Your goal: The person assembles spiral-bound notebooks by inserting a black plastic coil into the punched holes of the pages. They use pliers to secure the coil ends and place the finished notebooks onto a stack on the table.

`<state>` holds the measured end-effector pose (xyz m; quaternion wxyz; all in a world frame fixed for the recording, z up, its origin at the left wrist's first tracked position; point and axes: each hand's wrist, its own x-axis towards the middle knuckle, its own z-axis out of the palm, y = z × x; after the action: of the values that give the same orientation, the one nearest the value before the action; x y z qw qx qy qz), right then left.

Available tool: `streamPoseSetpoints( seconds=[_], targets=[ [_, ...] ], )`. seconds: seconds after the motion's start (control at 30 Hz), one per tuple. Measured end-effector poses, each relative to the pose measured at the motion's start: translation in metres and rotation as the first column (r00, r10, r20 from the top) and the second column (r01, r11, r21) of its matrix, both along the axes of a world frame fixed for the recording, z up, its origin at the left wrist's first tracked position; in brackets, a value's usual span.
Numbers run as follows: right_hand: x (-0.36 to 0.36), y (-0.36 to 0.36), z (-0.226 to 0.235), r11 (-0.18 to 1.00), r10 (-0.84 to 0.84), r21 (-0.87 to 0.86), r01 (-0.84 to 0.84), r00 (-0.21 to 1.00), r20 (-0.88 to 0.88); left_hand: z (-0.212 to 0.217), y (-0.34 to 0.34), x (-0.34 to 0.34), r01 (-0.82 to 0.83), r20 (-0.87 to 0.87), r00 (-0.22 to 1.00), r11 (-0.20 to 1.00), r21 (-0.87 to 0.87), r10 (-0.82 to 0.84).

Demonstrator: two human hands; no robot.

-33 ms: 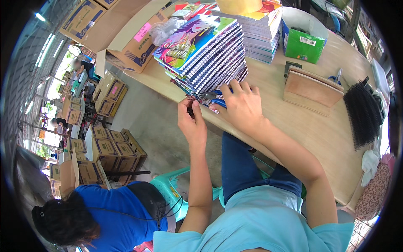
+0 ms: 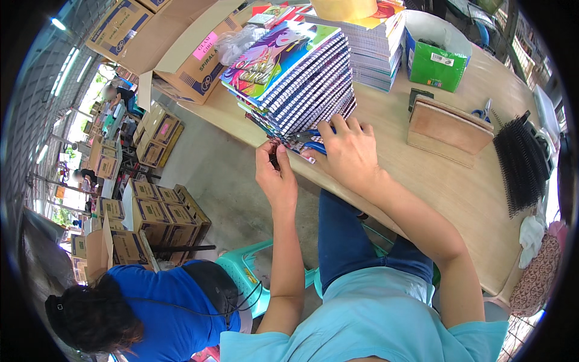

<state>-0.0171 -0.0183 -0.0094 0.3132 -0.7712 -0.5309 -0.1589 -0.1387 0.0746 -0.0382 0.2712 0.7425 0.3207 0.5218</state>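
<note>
A tall stack of spiral notebooks [image 2: 313,78] with bright illustrated covers stands near the table's left edge, its black-and-white coil bindings facing me. My right hand [image 2: 350,151] is closed round blue-handled pliers [image 2: 313,146]. Their jaws point left, at the lower front corner of the stack, where the tips are hard to make out. Just left of them, my left hand [image 2: 277,172] is raised beside the table edge with its fingers pinched. Something small and dark shows between its thumb and fingers, but its kind is unclear.
Right of the stack are a wooden block stand [image 2: 449,133], scissors [image 2: 484,111], a green box [image 2: 439,63] and a bundle of black coils [image 2: 520,163]. Another notebook pile [image 2: 377,51] stands behind. An open carton [image 2: 196,60] is at the left; a person in blue [image 2: 169,301] sits nearby.
</note>
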Motion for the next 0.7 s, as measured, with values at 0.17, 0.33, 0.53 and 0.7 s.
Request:
streamPoseSetpoints(
  seconds=[0.17, 0.33, 0.53, 0.7],
  targets=[
    [-0.003, 0.006, 0.001, 0.998, 0.017, -0.062, -0.016, 1.0, 0.007, -0.004, 0.001, 0.001, -0.002, 0.014, 1.0, 1.0, -0.005, 0.002],
    [0.004, 0.01, -0.003, 0.984, 0.108, -0.121, -0.127, 0.982, -0.152, -0.005, 0.002, -0.001, -0.019, -0.013, 1.0, 1.0, 0.007, 0.019],
    [0.001, 0.004, -0.005, 0.997, 0.066, 0.042, -0.064, 0.997, -0.046, 0.002, -0.003, 0.0, -0.045, -0.046, 0.998, 0.998, 0.042, 0.047],
    [-0.002, 0.0, 0.002, 0.977, 0.113, -0.119, -0.179, 0.898, -0.426, 0.008, 0.002, -0.013, 0.137, 0.09, 0.99, 0.863, -0.487, -0.106]
  ],
)
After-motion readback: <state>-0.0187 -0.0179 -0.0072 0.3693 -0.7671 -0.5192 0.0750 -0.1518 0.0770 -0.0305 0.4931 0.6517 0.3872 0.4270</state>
